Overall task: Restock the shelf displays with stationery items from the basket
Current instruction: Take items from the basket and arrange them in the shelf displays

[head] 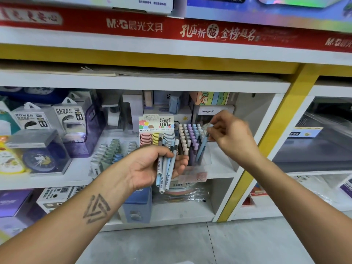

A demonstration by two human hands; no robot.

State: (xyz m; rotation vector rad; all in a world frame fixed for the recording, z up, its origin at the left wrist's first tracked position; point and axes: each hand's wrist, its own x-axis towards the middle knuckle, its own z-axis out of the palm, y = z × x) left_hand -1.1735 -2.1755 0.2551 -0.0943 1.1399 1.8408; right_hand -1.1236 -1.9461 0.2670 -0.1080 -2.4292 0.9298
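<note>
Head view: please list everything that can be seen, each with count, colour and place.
pens in left hand: several, pale blue, white and grey, middle.
light blue pen: one, pinched by right hand, over the display.
pen display: one, rows of cream, purple and blue caps, middle shelf.
lead refill display: one, pink, yellow and grey tubes, left of pen display.
power bank boxes: two, clear and white, shelf left.
alarm clock: one, dark blue, boxed, far left.
red banner: one, top shelf edge.
left hand: grip round the pens.
right hand: grip on one pen.
</note>
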